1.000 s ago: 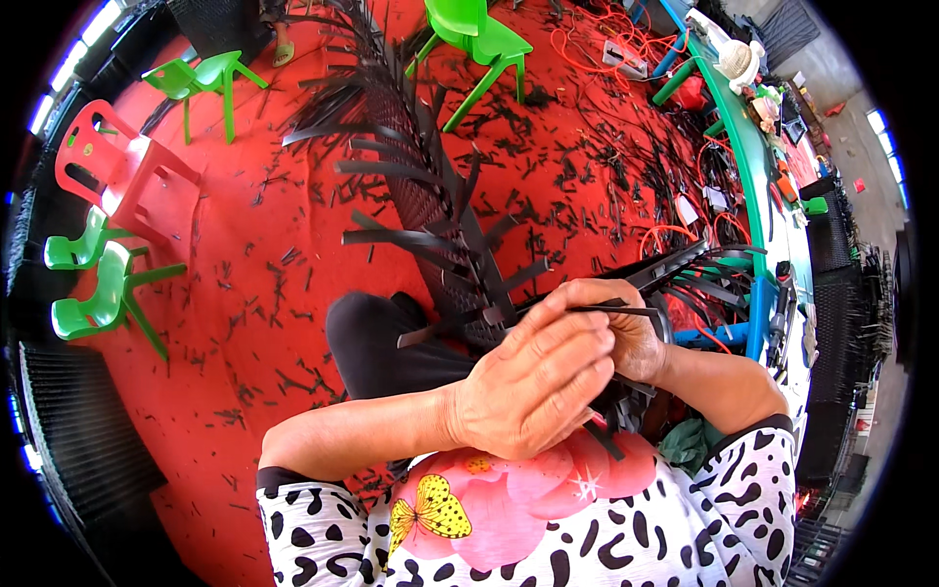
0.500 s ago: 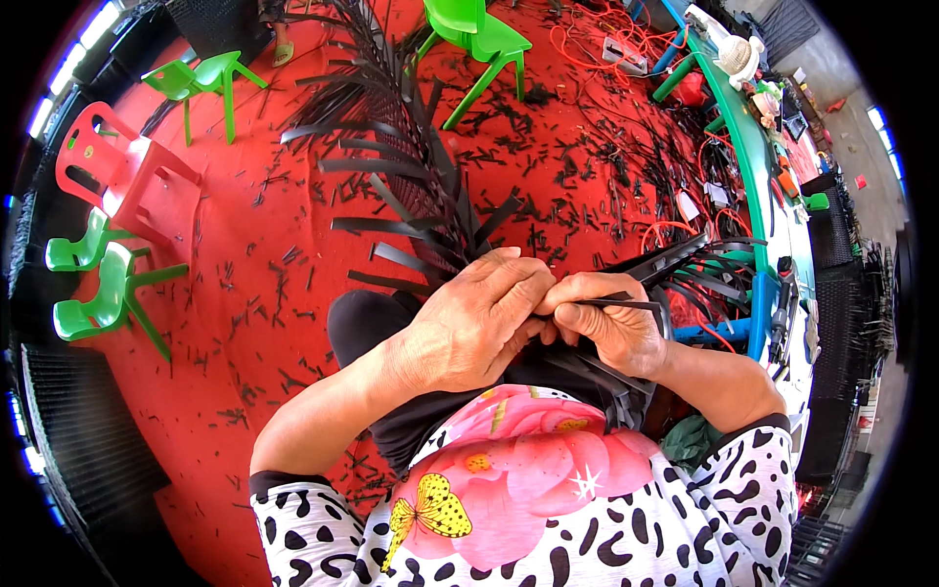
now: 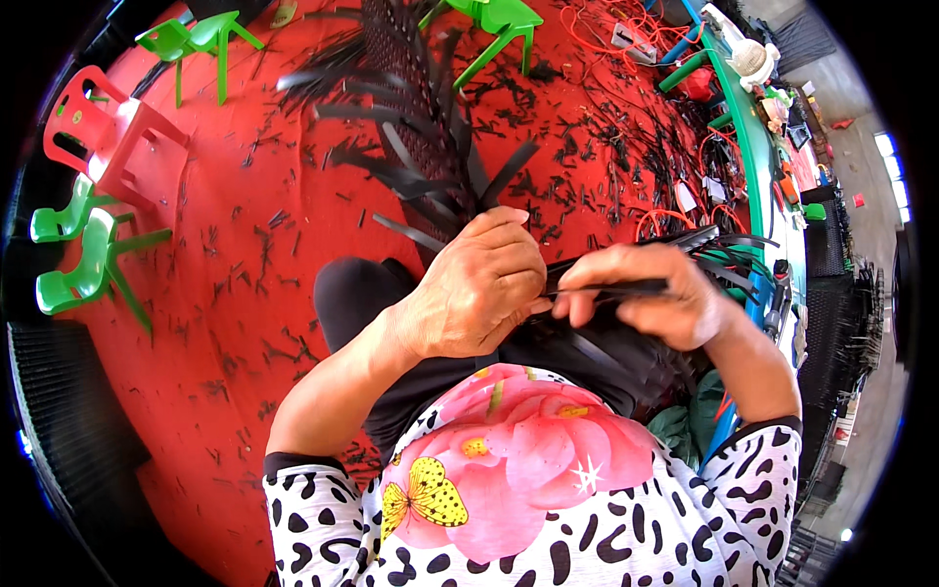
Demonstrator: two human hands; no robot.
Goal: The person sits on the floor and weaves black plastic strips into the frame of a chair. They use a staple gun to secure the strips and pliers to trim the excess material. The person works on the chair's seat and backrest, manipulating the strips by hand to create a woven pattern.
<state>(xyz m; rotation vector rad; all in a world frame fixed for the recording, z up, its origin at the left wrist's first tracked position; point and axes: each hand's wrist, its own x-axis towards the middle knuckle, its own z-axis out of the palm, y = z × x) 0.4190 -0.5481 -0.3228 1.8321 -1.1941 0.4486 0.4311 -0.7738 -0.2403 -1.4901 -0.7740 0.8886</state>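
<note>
We see the right hand (image 3: 677, 311), holding a dark strip (image 3: 636, 288), now farther from the left hand (image 3: 479, 286), which grips black weaving (image 3: 428, 142)

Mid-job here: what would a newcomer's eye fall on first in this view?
Probably the bright red floor, littered with short black scraps. Against it, a dark woven band with projecting strips runs from the top, left of centre, down to the left hand. Next, perhaps, the pink flower print on the shirt at the bottom and the red chair near green ones at far left.
</note>
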